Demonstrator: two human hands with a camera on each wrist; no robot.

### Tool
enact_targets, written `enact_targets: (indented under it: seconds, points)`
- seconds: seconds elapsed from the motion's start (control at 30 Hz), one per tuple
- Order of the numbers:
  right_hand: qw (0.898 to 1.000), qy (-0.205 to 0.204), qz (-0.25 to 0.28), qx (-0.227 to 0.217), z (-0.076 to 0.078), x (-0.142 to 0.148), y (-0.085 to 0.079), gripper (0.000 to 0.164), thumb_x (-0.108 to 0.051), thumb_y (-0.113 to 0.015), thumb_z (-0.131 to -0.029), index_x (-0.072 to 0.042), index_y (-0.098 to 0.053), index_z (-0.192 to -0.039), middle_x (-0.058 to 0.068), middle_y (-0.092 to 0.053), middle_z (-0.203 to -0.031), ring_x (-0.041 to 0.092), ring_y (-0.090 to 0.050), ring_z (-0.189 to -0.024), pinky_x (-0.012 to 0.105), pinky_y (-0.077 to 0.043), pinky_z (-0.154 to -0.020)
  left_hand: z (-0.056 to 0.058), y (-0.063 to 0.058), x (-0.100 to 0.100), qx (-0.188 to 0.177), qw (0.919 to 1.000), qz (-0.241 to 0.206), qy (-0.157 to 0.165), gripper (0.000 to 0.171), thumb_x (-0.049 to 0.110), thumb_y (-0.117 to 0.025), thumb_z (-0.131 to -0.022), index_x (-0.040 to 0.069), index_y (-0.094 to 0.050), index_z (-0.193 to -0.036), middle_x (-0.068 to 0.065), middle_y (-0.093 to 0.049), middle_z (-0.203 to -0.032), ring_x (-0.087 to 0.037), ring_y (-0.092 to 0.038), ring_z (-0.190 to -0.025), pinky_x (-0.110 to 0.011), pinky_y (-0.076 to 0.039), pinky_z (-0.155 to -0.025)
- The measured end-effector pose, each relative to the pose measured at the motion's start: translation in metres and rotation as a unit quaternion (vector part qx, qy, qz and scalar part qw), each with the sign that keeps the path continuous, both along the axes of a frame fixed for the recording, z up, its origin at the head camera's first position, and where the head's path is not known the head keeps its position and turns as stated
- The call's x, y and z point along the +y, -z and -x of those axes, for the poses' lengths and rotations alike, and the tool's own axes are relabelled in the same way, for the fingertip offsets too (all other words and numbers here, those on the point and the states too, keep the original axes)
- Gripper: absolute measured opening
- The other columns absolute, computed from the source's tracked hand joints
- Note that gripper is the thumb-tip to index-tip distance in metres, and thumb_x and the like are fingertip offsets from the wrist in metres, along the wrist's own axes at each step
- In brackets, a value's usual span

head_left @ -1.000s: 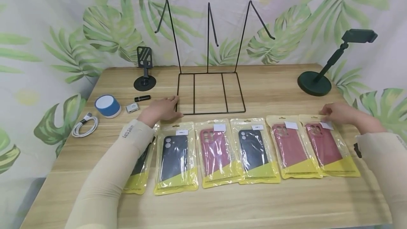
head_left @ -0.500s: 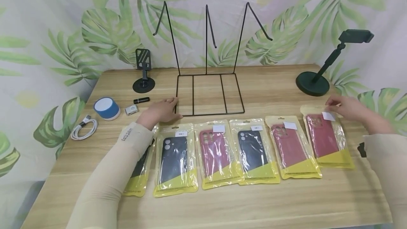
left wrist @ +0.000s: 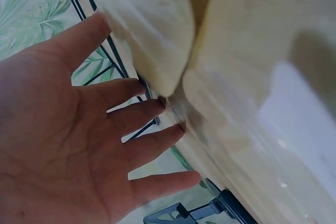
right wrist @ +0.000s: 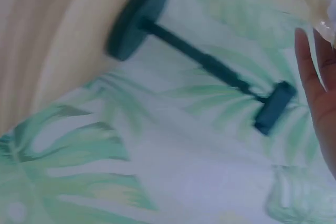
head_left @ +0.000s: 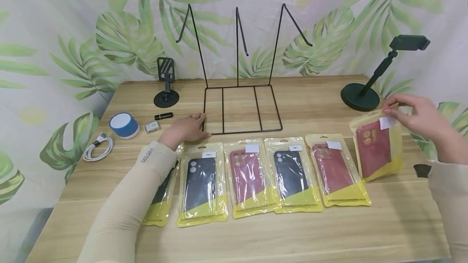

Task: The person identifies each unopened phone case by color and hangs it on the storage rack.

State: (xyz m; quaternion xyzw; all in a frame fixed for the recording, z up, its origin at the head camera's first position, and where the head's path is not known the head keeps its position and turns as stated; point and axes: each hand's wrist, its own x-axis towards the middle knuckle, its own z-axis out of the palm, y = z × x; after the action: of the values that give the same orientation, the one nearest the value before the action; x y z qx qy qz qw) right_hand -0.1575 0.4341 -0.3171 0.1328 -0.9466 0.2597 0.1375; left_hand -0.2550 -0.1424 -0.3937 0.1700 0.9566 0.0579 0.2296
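Observation:
My right hand [head_left: 414,115] pinches the top edge of a clear-and-yellow bag holding a dark red phone case [head_left: 373,147]; the bag is tilted up at the right end of the row. My left hand [head_left: 186,128] lies with its fingers spread at the left front corner of a black wire rack [head_left: 241,132]. In the left wrist view the left hand's fingers [left wrist: 152,145] are straight. Several more bagged phone cases lie in a row: a black one [head_left: 200,182], a pink one [head_left: 248,177], another black one [head_left: 291,173] and a red one [head_left: 333,169]. The left sleeve partly hides a further bag [head_left: 161,198].
Behind on the right stands a dark green phone stand [head_left: 360,95]; a black folding stand [head_left: 166,98] is at the back left. A blue speaker [head_left: 124,125], a coiled white cable [head_left: 98,148], a small silver player [head_left: 152,126] and a black stick [head_left: 163,115] lie on the left.
The right hand has lifted the rightmost bagged red phone case from lying flat to tilted up, moving it away from the front. The left hand stays at the rack's corner.

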Motion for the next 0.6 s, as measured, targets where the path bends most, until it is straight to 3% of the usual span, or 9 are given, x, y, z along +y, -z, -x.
enact_targets:
  seconds: [0.13, 0.3, 0.37, 0.5, 0.6]
  points:
    - [0.997, -0.058, 0.008, 0.053, -0.008, -0.015, -0.014, 0.019, 0.004, -0.069, -0.087, -0.015, -0.067, -0.083, -0.031, -0.057, -0.089, -0.015, -0.049, -0.089, 0.001, -0.032, -0.082, 0.001, 0.002, -0.002, 0.003, 1.0, 0.003, 0.0, 0.083, 0.048, -0.053, -0.1, 0.004, -0.015, -0.159, -0.022, -0.016, -0.164, -0.048, -0.015, -0.149, -0.064, -0.018, -0.119]
    - [0.988, -0.117, -0.015, 0.099, -0.009, -0.035, -0.033, 0.019, 0.006, -0.069, -0.086, -0.012, -0.067, -0.085, -0.018, -0.061, -0.088, -0.014, -0.05, -0.088, 0.003, -0.034, -0.085, 0.001, 0.004, -0.004, 0.001, 1.0, 0.003, -0.003, 0.083, 0.049, -0.052, -0.1, 0.006, -0.013, -0.159, -0.021, -0.014, -0.164, -0.047, -0.014, -0.15, -0.065, -0.018, -0.119]
    - [0.983, -0.136, -0.019, 0.118, -0.006, -0.043, -0.04, 0.015, 0.005, -0.068, -0.087, -0.01, -0.067, -0.086, -0.013, -0.062, -0.087, -0.014, -0.05, -0.086, 0.004, -0.036, -0.085, 0.001, 0.004, -0.004, -0.002, 1.0, 0.001, -0.004, 0.083, 0.049, -0.052, -0.1, 0.006, -0.013, -0.159, -0.02, -0.014, -0.165, -0.047, -0.013, -0.15, -0.065, -0.018, -0.119]
    - [0.976, -0.158, -0.01, 0.152, 0.005, -0.059, -0.051, 0.005, -0.002, -0.065, -0.093, -0.004, -0.067, -0.088, -0.015, -0.063, -0.09, -0.016, -0.051, -0.089, 0.005, -0.036, -0.087, 0.0, 0.003, -0.002, -0.002, 1.0, 0.001, -0.001, 0.083, 0.049, -0.051, -0.1, 0.006, -0.013, -0.159, -0.02, -0.013, -0.165, -0.047, -0.013, -0.15, -0.065, -0.018, -0.119]
    - [0.968, -0.172, 0.02, 0.181, 0.018, -0.075, -0.057, 0.017, -0.013, -0.064, -0.097, 0.002, -0.068, -0.088, -0.015, -0.063, -0.09, -0.014, -0.053, -0.088, 0.006, -0.039, -0.085, 0.0, 0.004, -0.002, 0.001, 1.0, 0.004, 0.001, 0.083, 0.05, -0.051, -0.1, 0.005, -0.013, -0.159, -0.021, -0.014, -0.165, -0.048, -0.013, -0.15, -0.065, -0.02, -0.118]
